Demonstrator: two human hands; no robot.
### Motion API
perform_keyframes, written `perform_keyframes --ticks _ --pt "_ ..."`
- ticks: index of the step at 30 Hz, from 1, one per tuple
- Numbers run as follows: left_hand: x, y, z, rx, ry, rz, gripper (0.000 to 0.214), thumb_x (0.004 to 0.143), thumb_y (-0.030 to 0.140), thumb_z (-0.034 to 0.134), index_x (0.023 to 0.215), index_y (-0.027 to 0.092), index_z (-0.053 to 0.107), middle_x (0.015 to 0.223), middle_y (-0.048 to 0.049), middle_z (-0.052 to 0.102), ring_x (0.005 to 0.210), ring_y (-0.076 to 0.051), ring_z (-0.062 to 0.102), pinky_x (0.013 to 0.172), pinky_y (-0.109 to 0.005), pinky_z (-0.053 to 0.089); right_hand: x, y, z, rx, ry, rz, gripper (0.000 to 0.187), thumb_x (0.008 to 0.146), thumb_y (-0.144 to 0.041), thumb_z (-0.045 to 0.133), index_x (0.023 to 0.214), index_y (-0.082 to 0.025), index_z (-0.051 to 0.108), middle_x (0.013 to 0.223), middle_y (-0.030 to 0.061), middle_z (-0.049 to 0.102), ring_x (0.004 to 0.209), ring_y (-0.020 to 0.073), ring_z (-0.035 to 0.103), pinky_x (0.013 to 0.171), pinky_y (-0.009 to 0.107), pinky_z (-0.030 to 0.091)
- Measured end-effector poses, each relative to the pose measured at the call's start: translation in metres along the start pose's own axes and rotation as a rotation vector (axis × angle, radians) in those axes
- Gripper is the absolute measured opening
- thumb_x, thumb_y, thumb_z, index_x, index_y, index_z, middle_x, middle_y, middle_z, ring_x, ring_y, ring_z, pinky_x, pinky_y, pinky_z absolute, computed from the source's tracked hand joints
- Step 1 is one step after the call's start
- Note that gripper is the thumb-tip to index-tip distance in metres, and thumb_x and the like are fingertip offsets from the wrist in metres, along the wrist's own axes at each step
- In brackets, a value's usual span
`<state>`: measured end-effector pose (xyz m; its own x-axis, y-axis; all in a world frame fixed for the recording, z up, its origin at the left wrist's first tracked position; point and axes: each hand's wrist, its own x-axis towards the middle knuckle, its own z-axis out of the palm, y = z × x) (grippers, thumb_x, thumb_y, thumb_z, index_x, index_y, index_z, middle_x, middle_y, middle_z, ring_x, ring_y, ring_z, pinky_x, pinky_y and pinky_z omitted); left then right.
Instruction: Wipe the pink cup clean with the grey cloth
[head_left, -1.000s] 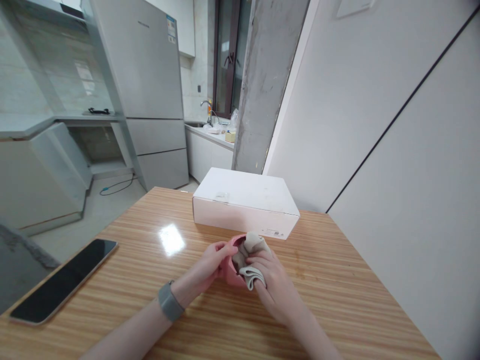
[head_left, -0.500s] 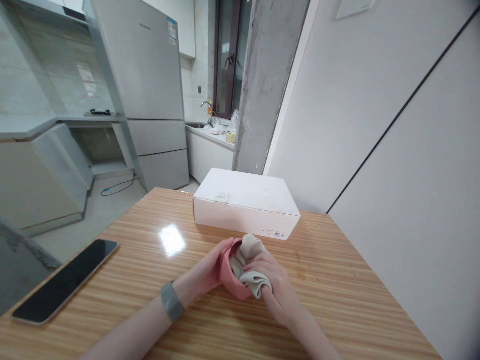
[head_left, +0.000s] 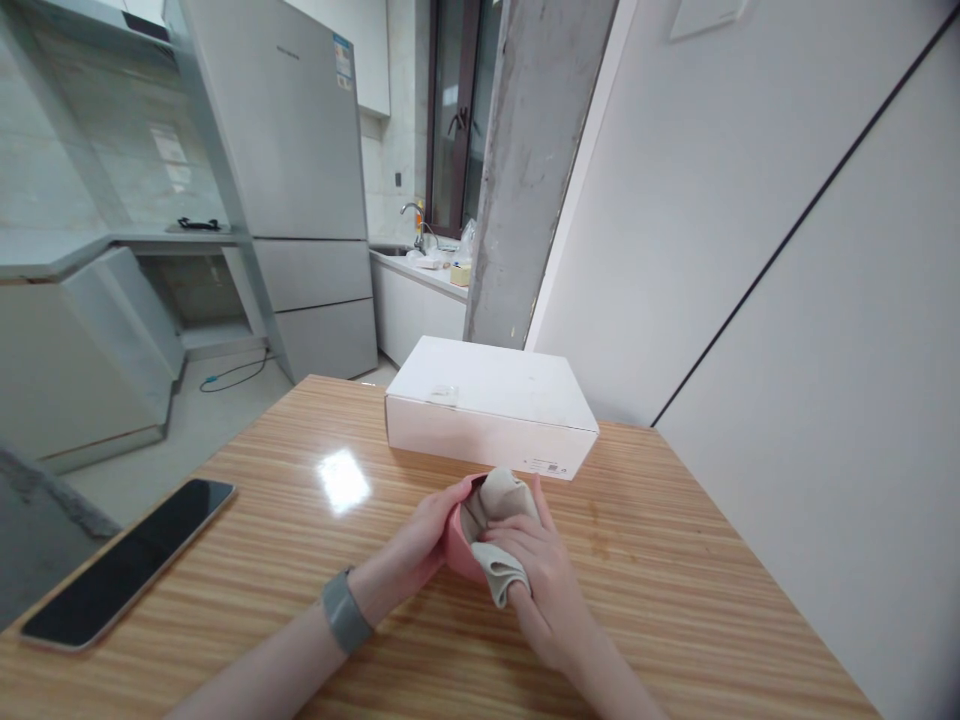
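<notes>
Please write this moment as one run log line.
left hand: holds pink bowl | right hand: holds beige cloth partly inside bowl | beyond: white box | left side: smartphone

"Left hand (head_left: 424,532)?"
"Gripping, thumb (head_left: 454,492) uppermost, other fingers mostly hidden. Left forearm (head_left: 277,650) slanting inward."
"Right hand (head_left: 546,582)?"
"Gripping, fingers (head_left: 513,527) bent inward, one raised apart. Right forearm (head_left: 611,670) angled opposite."

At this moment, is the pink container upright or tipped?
Tipped: the left hand holds the pink container, its opening facing the right hand, which holds the cloth partly inside.
</notes>
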<state>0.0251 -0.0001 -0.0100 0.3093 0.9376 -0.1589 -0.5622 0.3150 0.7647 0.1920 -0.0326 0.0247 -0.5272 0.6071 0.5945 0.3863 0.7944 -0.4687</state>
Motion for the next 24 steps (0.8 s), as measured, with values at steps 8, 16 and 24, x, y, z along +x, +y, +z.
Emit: perform_keyframes --ticks 8,16,24 --pt "-0.001 0.006 -0.001 0.023 0.012 -0.026 0.045 0.085 0.048 0.063 0.114 0.014 0.071 0.118 -0.011 0.072 0.114 -0.027 0.061 0.1 -0.036 0.045 -0.01 0.024 0.005 0.751 0.366 0.485 0.037 0.089 -0.05 0.051 0.091 -0.022 0.076 0.092 0.0072 0.078 0.095 0.0301 0.071 0.101 0.053 0.048" --pt "-0.011 0.017 0.009 -0.067 -0.015 -0.011 0.044 0.089 0.047 0.056 0.115 0.015 0.07 0.118 -0.0069 0.072 0.116 -0.026 0.06 0.099 -0.033 0.044 0.001 0.05 -0.025 1.338 0.964 1.083 0.026 0.089 -0.029 0.049 0.097 -0.022 0.073 0.093 0.0009 0.081 0.087 0.0237 0.076 0.083 0.042 0.062" --pt "-0.011 0.008 0.006 -0.235 -0.059 -0.216 0.04 0.089 0.046 0.057 0.093 0.011 0.074 0.094 -0.0093 0.077 0.086 -0.02 0.07 0.086 -0.029 0.049 0.0 0.029 -0.005 1.307 0.656 1.158 0.021 0.073 -0.031 0.074 0.088 -0.017 0.075 0.085 0.0077 0.081 0.092 0.0314 0.075 0.086 0.043 0.061"
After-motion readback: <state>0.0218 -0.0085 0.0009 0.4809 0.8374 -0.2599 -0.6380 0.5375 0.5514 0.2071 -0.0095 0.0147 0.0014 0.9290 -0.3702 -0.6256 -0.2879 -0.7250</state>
